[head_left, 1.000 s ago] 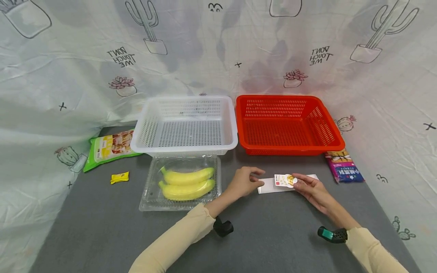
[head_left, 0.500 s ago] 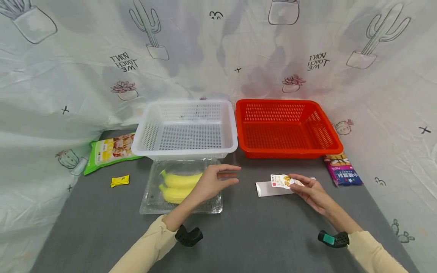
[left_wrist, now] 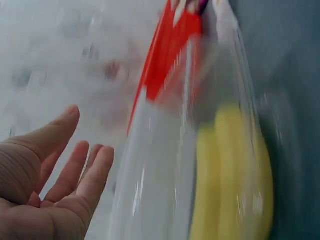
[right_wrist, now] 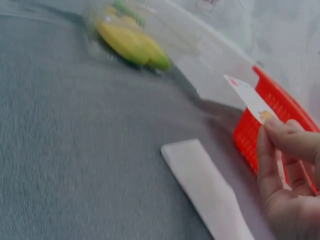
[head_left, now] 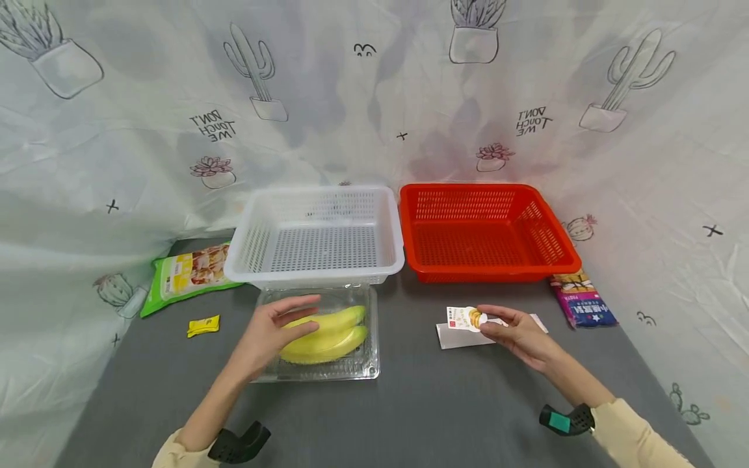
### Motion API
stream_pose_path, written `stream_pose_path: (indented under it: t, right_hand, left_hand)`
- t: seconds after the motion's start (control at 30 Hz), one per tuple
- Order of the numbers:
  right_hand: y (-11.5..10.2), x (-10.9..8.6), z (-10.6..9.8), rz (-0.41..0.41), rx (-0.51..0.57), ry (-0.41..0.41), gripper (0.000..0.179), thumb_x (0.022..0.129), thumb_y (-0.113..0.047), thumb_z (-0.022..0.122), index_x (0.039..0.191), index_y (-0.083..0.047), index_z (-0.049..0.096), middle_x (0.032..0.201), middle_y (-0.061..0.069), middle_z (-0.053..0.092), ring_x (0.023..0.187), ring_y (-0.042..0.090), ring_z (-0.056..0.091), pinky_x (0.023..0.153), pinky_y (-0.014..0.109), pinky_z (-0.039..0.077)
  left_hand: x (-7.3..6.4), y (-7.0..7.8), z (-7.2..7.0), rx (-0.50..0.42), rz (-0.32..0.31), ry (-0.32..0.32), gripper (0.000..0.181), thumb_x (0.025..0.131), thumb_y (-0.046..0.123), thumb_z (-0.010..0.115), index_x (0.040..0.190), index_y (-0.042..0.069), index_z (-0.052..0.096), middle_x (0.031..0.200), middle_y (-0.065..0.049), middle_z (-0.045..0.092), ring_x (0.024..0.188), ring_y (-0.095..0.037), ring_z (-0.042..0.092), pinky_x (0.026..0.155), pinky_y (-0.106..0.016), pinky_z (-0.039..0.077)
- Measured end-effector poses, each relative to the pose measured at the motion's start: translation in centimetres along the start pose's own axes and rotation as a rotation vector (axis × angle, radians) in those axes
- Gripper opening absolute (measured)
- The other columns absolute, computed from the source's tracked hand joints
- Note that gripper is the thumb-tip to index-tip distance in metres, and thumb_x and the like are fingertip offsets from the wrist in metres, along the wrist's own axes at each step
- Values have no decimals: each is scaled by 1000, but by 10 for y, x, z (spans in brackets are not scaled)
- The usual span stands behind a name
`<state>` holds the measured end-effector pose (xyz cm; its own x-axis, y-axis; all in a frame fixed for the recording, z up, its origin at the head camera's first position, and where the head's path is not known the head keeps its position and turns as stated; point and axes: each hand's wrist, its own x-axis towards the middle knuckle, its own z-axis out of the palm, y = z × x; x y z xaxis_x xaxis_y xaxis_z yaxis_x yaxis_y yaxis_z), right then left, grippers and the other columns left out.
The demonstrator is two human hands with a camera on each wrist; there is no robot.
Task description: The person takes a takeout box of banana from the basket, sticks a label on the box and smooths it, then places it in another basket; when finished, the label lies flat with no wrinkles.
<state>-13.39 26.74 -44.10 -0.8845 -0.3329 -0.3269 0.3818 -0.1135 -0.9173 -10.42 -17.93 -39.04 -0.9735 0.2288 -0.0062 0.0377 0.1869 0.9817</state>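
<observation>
Between thumb and fingers, my right hand [head_left: 521, 335] pinches a small white card [head_left: 463, 318] printed with a banana picture. In the right wrist view the card [right_wrist: 248, 97] stands tilted above the table. Beneath it lies a flat white strip [head_left: 453, 338], partly hidden by the hand. My left hand [head_left: 266, 338] holds nothing, its fingers spread loosely over the left side of a clear plastic box [head_left: 365, 370]. Two yellow bananas [head_left: 330, 344] sit inside that box, their left ends hidden by the hand. The left wrist view shows the left hand [left_wrist: 65, 185] with thumb and fingers apart.
A white basket [head_left: 316, 274] and a red basket [head_left: 497, 272] stand side by side at the back. On the left are a green food bag [head_left: 187, 276] and a small yellow packet [head_left: 203, 326]. A blue and pink pasta bag [head_left: 585, 302] lies at right.
My left hand has moved left, away from the card and the white strip, to over the banana box. The right hand keeps its pinch on the card, and the head view has tilted up slightly.
</observation>
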Motion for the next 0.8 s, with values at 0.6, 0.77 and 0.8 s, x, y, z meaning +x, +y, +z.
stream_pose_path:
  t: [0.6, 0.77, 0.8]
  right_hand:
    - [-43, 24, 28, 62, -23, -205, 28, 93, 1, 59, 113, -15, 69, 119, 8, 52, 94, 18, 61, 87, 29, 52]
    - [-51, 37, 34, 58, -72, -197, 27, 92, 2, 60, 109, -16, 71, 121, 9, 48, 93, 19, 59, 86, 29, 52]
    - [-52, 40, 35, 62, -86, -191, 27, 92, 2, 60, 109, -16, 71, 121, 8, 49, 93, 19, 59, 86, 29, 52]
  left_hand:
    - [-57, -66, -76, 140, 182, 69, 49, 80, -7, 70, 126, -11, 54, 146, -13, 39, 125, 2, 44, 94, -15, 43]
    - [-53, -75, -77, 142, 158, -9, 53, 80, -3, 73, 129, -10, 53, 156, -12, 26, 130, 6, 36, 91, -15, 44]
    - [-53, -76, -77, 140, 144, -14, 54, 80, -1, 73, 129, -11, 53, 157, -10, 24, 131, 8, 34, 90, -15, 45]
